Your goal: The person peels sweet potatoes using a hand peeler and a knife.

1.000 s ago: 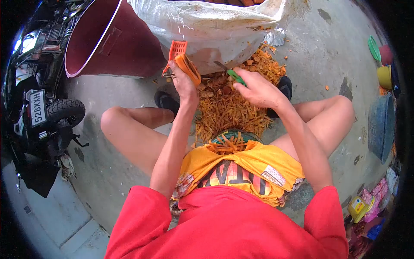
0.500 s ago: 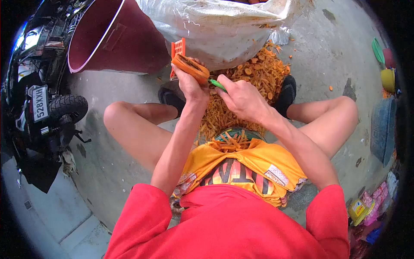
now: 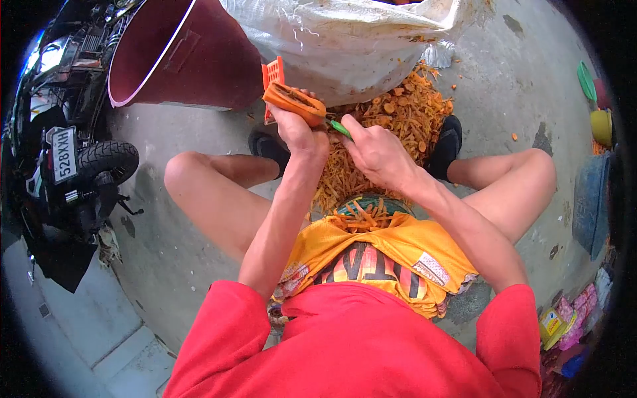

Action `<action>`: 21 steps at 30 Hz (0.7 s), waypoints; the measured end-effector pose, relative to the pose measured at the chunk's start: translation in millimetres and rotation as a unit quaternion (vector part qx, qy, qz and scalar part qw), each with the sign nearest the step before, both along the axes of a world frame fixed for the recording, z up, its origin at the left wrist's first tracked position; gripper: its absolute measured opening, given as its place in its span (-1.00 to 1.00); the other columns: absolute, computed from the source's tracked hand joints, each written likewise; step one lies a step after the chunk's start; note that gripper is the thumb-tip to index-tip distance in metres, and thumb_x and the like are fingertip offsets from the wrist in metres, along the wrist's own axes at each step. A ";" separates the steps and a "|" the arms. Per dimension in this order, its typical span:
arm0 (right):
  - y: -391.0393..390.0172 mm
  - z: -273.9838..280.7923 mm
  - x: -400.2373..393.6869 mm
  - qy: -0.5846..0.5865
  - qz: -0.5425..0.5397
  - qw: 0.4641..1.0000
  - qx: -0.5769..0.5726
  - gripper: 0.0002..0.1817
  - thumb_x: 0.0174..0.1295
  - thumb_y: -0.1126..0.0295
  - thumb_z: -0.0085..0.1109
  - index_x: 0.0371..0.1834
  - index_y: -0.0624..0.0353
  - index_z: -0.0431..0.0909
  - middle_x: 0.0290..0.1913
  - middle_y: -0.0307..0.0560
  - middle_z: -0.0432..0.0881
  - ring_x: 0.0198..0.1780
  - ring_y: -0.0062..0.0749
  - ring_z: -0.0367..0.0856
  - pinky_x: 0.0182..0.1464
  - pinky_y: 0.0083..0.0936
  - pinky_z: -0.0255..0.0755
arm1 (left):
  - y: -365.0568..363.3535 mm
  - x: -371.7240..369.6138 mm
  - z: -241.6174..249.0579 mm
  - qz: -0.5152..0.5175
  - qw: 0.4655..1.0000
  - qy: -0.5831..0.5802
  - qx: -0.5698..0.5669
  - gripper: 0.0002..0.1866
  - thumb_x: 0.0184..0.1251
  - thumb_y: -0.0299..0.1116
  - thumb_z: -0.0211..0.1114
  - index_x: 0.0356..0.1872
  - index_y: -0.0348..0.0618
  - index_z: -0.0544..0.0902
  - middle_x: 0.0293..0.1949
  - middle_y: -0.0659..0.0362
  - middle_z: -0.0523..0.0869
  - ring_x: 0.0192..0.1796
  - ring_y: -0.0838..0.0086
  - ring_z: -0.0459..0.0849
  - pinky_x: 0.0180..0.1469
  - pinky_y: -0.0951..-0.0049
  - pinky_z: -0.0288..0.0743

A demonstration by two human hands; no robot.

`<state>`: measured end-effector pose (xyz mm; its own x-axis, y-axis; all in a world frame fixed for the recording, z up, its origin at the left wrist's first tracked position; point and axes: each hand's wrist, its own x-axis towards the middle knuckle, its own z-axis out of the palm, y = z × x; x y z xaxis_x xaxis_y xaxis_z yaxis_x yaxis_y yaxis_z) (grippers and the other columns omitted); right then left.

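Observation:
My left hand (image 3: 302,136) is closed round a thick orange carrot (image 3: 298,105) with a long dark split along its upper side. In my right hand (image 3: 378,152), the fingers wrap a green-handled tool (image 3: 341,129). Its thin end meets the carrot's right end; the blade's shape is too small to make out. Carrot peelings (image 3: 342,176) and round slices lie heaped on the floor beneath both hands. Orange strips (image 3: 363,217) rest on the yellow cloth across my lap, by a green rim (image 3: 371,199).
A large white sack (image 3: 332,56) stands ahead, beside a dark red tub (image 3: 206,63). Behind the carrot shows an orange perforated plastic piece (image 3: 273,71). A motorcycle (image 3: 79,166) is on the left. A blue basin (image 3: 590,205) and a yellow pot (image 3: 601,127) sit far right.
The carrot in my left hand is tilted slightly more level. The green handle has shifted a little right and lower with my right hand. The whole view has moved slightly.

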<state>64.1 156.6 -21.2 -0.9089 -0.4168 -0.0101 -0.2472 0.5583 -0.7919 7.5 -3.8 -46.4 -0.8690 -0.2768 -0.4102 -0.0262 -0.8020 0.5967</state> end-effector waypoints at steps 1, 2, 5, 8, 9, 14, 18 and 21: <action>1.2 1.2 -0.8 0.002 0.004 1.000 0.013 -0.80 0.51 0.41 0.11 0.03 0.19 0.32 -0.45 0.35 0.63 -0.31 0.40 0.64 -0.34 0.18 0.44 | 1.8 0.1 2.0 0.016 0.999 -0.006 -0.035 -0.51 0.71 0.19 -0.09 -0.08 -0.05 0.50 -0.22 0.18 0.60 -0.14 0.33 0.61 0.04 0.23 0.58; 1.9 2.2 -1.3 0.003 0.007 1.000 0.025 -0.80 0.50 0.42 0.10 0.04 0.20 0.32 -0.45 0.35 0.62 -0.31 0.41 0.63 -0.34 0.19 0.44 | 3.3 0.3 4.1 0.031 0.997 -0.013 -0.070 -0.57 0.70 0.13 -0.03 -0.11 -0.04 0.50 -0.23 0.18 0.59 -0.14 0.32 0.59 0.03 0.18 0.57; 1.2 3.0 -3.5 -0.051 0.015 0.999 -0.002 -0.80 0.53 0.36 0.09 0.04 0.22 0.36 -0.36 0.43 0.63 -0.23 0.41 0.63 -0.28 0.15 0.45 | 6.2 2.0 11.1 0.028 0.994 0.004 -0.106 -0.55 0.71 0.15 -0.05 -0.08 -0.05 0.51 -0.23 0.19 0.60 -0.15 0.32 0.60 0.01 0.22 0.57; 3.8 -6.6 -10.5 -0.072 0.044 0.994 -0.071 -0.73 0.59 0.24 0.07 -0.02 0.26 0.39 -0.46 0.22 0.63 -0.36 0.19 0.65 -0.31 -0.07 0.46 | -10.9 -7.2 -14.4 -0.052 0.997 0.013 -0.047 -0.39 0.69 0.29 -0.15 0.03 -0.09 0.53 -0.20 0.17 0.63 -0.14 0.35 0.64 -0.01 0.28 0.59; 6.9 -10.8 -15.7 -0.072 0.046 0.994 -0.072 -0.73 0.59 0.24 0.07 -0.02 0.26 0.39 -0.46 0.22 0.63 -0.36 0.19 0.65 -0.31 -0.07 0.46 | -10.2 -6.5 -13.6 -0.050 0.997 0.012 -0.049 -0.39 0.69 0.29 -0.15 0.03 -0.09 0.53 -0.20 0.17 0.63 -0.14 0.35 0.64 -0.01 0.28 0.59; 42.4 5.1 -38.6 -0.279 0.191 0.928 -0.155 -0.65 0.61 0.08 0.10 -0.13 0.17 0.49 -0.51 -0.46 0.25 -0.45 -0.67 0.23 -0.39 -0.58 0.26 | 5.5 -2.9 6.1 -0.072 0.976 -0.053 -0.199 -0.45 0.73 0.23 -0.16 -0.02 -0.04 0.55 -0.26 0.21 0.64 -0.23 0.44 0.64 -0.14 0.34 0.59; 54.4 46.7 -38.3 -0.233 0.018 0.956 -0.176 -0.66 0.54 0.16 0.22 -0.18 0.28 0.53 -0.38 -0.23 0.51 -0.26 -0.57 0.45 -0.20 -0.45 0.41 | 5.1 -4.4 0.0 -0.100 0.953 -0.046 -0.283 -0.37 0.71 0.29 -0.20 -0.01 -0.08 0.59 -0.27 0.19 0.67 -0.25 0.47 0.67 -0.22 0.39 0.59; 39.5 31.1 -42.3 -0.068 -0.047 0.955 -0.284 -0.71 0.56 0.25 0.18 0.10 0.27 0.59 -0.15 -0.15 0.71 -0.08 -0.57 0.63 -0.03 -0.48 0.53 | 16.0 4.2 2.1 -0.187 0.938 -0.038 -0.291 -0.36 0.71 0.30 -0.20 0.04 -0.08 0.61 -0.24 0.21 0.68 -0.26 0.50 0.68 -0.24 0.41 0.59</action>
